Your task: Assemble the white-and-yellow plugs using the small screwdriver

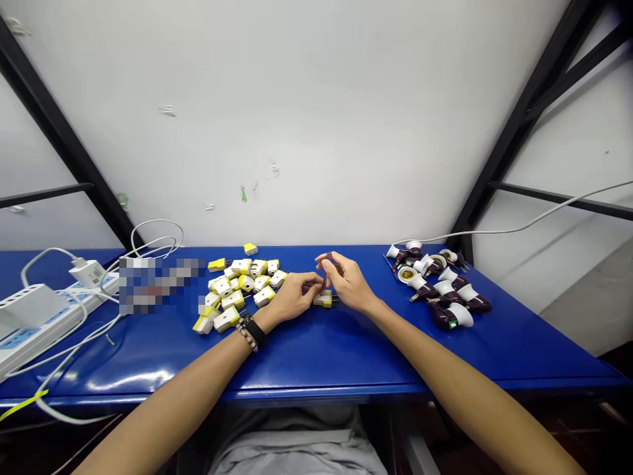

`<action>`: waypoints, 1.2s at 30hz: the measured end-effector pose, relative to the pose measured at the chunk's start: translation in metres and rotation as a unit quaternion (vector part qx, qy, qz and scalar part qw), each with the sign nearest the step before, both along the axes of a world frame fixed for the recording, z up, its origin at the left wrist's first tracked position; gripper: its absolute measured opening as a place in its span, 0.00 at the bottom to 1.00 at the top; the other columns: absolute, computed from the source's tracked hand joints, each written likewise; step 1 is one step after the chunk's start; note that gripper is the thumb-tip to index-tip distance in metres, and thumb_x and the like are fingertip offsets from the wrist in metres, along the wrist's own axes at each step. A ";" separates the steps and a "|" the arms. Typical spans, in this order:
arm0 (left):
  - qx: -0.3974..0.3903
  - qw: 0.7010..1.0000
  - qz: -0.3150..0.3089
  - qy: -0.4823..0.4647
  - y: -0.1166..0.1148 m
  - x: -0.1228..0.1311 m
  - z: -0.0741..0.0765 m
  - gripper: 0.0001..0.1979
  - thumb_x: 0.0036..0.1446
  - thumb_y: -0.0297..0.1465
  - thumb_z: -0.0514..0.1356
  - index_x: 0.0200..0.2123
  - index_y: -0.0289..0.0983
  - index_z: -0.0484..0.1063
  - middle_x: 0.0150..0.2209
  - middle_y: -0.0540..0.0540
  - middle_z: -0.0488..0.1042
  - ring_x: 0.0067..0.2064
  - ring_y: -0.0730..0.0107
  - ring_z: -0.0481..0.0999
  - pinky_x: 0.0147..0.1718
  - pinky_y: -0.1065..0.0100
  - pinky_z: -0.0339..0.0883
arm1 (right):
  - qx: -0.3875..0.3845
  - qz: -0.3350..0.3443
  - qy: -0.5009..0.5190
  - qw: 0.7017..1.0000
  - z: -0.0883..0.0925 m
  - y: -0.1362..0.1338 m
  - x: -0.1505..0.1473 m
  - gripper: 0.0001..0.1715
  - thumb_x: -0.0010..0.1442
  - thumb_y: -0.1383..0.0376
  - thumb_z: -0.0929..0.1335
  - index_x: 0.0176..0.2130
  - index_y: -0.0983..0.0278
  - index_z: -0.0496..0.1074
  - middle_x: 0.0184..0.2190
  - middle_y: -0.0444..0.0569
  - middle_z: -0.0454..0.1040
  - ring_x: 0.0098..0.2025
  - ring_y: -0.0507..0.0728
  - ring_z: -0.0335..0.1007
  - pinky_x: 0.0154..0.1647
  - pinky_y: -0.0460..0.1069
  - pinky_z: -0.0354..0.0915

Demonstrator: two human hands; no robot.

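On the blue table, my left hand (295, 297) is closed on a white and yellow electrical plug (324, 299), its pins pointing right. My right hand (346, 280) pinches a slim dark screwdriver (324, 285) that stands nearly upright, its lower end at the plug's top face. Fingers hide part of both the plug and the tool. Just left of my hands lies a loose pile of similar white and yellow plugs (241, 266). One more yellow plug (250, 249) sits apart near the wall.
Several maroon and white lamp holders (448, 288) with plug pins are heaped on the right. A white power strip (49, 320) with adapters and looping cables occupies the left. Black frame posts (504, 145) flank the white wall. The blue table's (336, 359) front edge is close to me.
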State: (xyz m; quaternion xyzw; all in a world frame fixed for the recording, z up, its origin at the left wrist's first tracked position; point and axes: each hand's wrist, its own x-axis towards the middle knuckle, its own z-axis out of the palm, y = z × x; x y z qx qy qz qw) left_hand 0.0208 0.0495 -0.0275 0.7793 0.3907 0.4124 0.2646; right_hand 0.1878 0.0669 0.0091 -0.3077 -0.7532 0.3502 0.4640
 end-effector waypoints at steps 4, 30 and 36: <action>0.016 1.000 0.001 0.018 0.000 0.001 -0.001 0.11 0.62 0.28 0.55 0.34 0.34 0.77 0.31 0.46 0.80 0.33 0.68 0.77 0.34 0.70 0.71 | -0.009 0.012 -0.009 1.000 -0.001 0.001 0.001 0.17 0.68 0.56 0.62 0.46 0.65 0.72 0.36 0.48 0.75 0.24 0.49 0.67 0.29 0.46 0.68; 0.023 0.998 0.054 0.016 -0.001 0.002 0.002 0.10 0.58 0.37 0.65 0.36 0.36 0.75 0.33 0.47 0.80 0.34 0.67 0.78 0.34 0.68 0.72 | -0.006 0.019 0.015 1.000 0.002 -0.002 0.001 0.15 0.67 0.54 0.63 0.41 0.62 0.70 0.31 0.44 0.73 0.24 0.50 0.68 0.27 0.46 0.67; 0.004 0.999 0.039 0.022 -0.005 -0.011 0.008 0.10 0.60 0.33 0.60 0.43 0.37 0.76 0.39 0.45 0.81 0.39 0.66 0.80 0.37 0.67 0.73 | -0.034 0.005 0.086 0.996 0.004 0.004 0.005 0.20 0.66 0.49 0.64 0.42 0.63 0.69 0.29 0.44 0.72 0.21 0.49 0.66 0.21 0.45 0.64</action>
